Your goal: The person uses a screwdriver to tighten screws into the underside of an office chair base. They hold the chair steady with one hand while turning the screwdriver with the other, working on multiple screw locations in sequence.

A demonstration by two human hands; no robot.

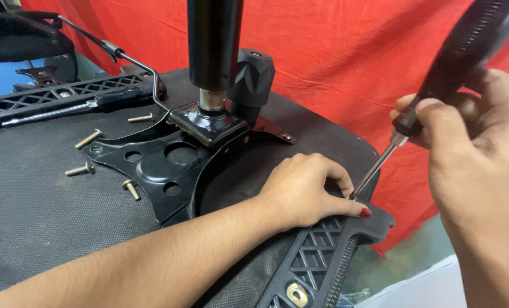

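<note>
My right hand [471, 148] grips a screwdriver [437, 85] by its black ribbed handle, the shaft slanting down-left to a tip near the right edge of an upturned chair seat [43, 211]. My left hand [308, 191] presses on a black lattice armrest bracket [317, 256] at that edge, fingers beside the screwdriver tip. A black metal seat plate [151, 165] with round holes lies in the middle, with a black gas-lift column [214, 45] rising from it.
Several brass-coloured bolts [88, 138] lie loose on the seat left of the plate. A second armrest bracket [55, 94] and a lever rod [134, 60] sit at the far left. Red cloth [345, 51] hangs behind.
</note>
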